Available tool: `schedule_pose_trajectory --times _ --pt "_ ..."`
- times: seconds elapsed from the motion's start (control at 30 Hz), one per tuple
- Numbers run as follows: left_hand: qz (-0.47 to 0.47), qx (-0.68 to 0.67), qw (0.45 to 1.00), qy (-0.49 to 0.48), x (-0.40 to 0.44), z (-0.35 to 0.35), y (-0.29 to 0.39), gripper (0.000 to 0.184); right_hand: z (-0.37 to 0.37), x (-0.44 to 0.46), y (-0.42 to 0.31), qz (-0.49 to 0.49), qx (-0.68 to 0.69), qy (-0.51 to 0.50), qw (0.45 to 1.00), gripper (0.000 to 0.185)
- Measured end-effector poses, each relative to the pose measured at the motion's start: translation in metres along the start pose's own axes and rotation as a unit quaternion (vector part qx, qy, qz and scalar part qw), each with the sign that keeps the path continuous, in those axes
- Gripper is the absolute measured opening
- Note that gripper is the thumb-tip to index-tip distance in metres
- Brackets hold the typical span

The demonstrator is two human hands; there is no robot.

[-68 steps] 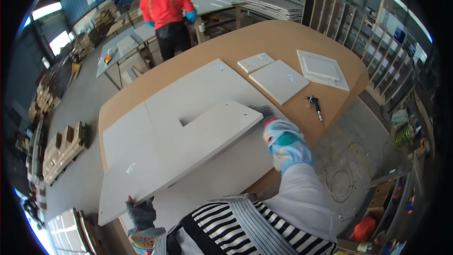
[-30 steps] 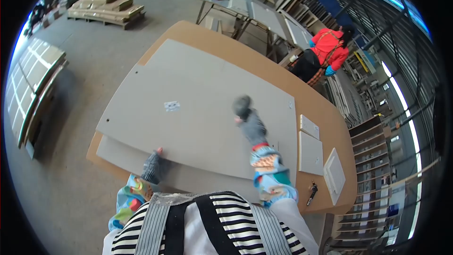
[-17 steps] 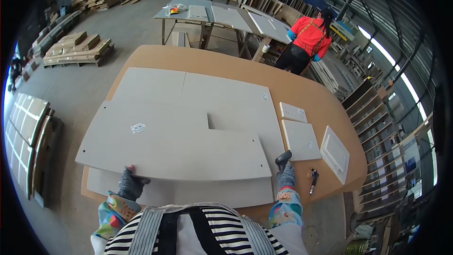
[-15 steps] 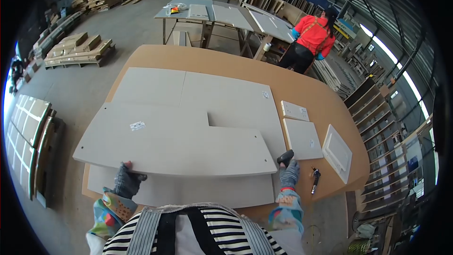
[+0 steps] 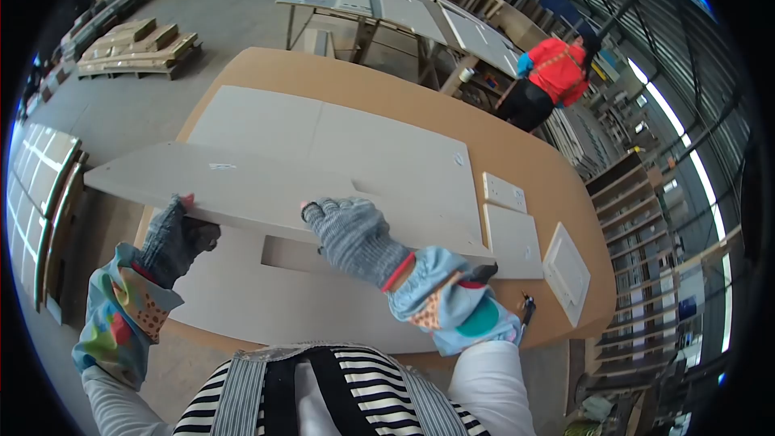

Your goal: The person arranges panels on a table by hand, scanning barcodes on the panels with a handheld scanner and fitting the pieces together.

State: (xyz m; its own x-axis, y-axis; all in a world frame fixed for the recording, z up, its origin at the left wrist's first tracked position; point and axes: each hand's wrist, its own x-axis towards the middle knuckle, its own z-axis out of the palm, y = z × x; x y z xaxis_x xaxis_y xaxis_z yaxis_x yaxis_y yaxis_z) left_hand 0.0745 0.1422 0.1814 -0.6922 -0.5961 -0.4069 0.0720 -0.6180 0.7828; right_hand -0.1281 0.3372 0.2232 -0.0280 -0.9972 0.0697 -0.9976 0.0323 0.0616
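A large pale grey panel [image 5: 258, 186] is raised and tilted above other grey panels [image 5: 387, 137] on the brown-topped table [image 5: 274, 64]. Gloved and with bare fingertips, my left hand [image 5: 173, 238] grips the raised panel's near edge at the left. My right hand [image 5: 355, 238], in a grey glove, has its fingers wrapped over the same edge near the middle. A dark object [image 5: 483, 272], too partly hidden to name, shows by the panel's right end. Beneath the raised panel, a rectangular cutout [image 5: 291, 253] is visible.
At the table's right are a small drilled board [image 5: 504, 191], a square board [image 5: 513, 241], a framed white piece [image 5: 567, 274] and a black-handled tool [image 5: 527, 313]. A person in red [image 5: 557, 73] stands beyond, near other worktables [image 5: 412, 16]. Wrapped stacks [image 5: 40, 186] lie left.
The panel has gone from lying nearly flat to raised and tilted. My right hand has moved left from beside the small boards onto its edge, and my left hand has risen with the panel.
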Motion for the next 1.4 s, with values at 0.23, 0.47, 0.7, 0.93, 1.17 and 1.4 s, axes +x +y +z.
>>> schedule_pose_trajectory --times 0.23,0.47,0.7,0.93,1.17,1.4 --pt "0.139 0.059 0.988 -0.025 -0.005 -0.014 0.02 0.052 -0.038 0.066 0.07 -0.034 0.034 0.083 0.995 0.038" --pt "0.261 0.648 0.695 0.171 0.021 -0.102 -0.125 0.052 -0.032 0.187 0.228 -0.013 0.144 0.038 0.989 0.044" --pt "0.195 0.743 0.619 0.166 0.022 -0.092 -0.13 0.058 0.068 0.29 0.27 0.289 0.007 0.12 0.95 0.068" --pt "0.177 0.735 0.631 0.172 0.024 -0.081 -0.128 0.059 0.144 0.319 0.323 0.325 0.028 0.047 0.944 0.075" --pt "0.177 0.74 0.626 0.171 0.025 -0.084 -0.122 0.057 0.21 0.336 0.363 0.26 0.047 -0.016 0.964 0.069" --pt "0.158 0.756 0.616 0.158 0.027 -0.076 -0.117 0.059 0.25 0.354 0.349 0.124 0.226 0.069 0.964 0.042"
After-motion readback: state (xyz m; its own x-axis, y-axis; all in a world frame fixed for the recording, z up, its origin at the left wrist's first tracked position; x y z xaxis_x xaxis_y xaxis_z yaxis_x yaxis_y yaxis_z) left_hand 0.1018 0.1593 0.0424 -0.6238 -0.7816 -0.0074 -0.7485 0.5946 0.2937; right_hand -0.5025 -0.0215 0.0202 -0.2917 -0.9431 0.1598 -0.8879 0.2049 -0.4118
